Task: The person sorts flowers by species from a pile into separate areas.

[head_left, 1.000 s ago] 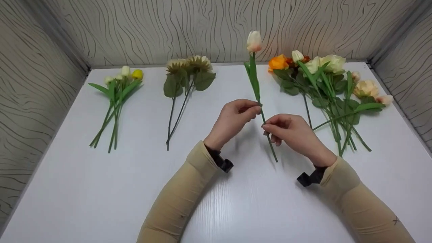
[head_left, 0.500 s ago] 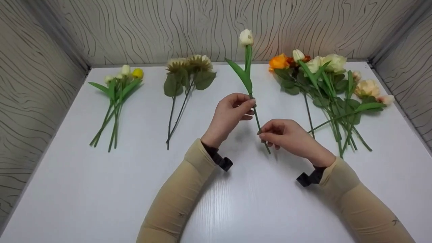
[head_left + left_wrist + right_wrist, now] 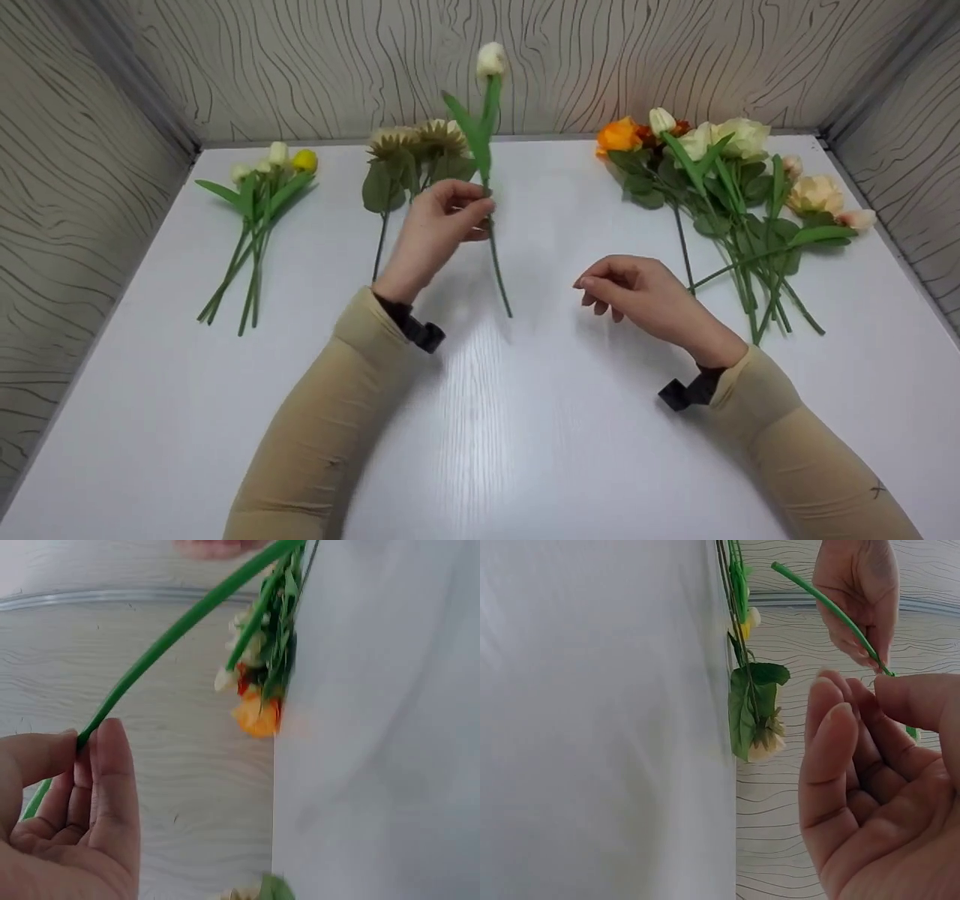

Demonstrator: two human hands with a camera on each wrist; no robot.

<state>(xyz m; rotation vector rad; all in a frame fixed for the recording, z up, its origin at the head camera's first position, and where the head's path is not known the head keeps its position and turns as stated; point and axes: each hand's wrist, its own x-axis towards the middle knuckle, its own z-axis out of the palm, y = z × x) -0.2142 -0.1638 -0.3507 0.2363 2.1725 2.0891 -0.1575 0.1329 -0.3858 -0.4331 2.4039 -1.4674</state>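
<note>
Head view: left hand (image 3: 439,236) pinches the tulip (image 3: 482,146) below its leaves, bloom far, stem end near; right hand (image 3: 649,300) sits apart, rightward. Left wrist: thumb and 1 finger grip. Right wrist: fingers (image 3: 829,754) loosely bent, holding 0.

The held tulip (image 3: 491,61) is showing creamy white over green leaves (image 3: 472,131) and a green stem (image 3: 495,262). Beige sleeves (image 3: 300,420) are ending at black wrist straps (image 3: 426,337). I'm seeing one yellow tulip (image 3: 304,160) standing out among whites, while an orange rose (image 3: 619,139) is glowing near pale cream roses (image 3: 742,140) and a peach bloom (image 3: 814,196). Dark wavy lines are patterning the pale wall (image 3: 337,67); the table (image 3: 480,465) is gleaming white.
</note>
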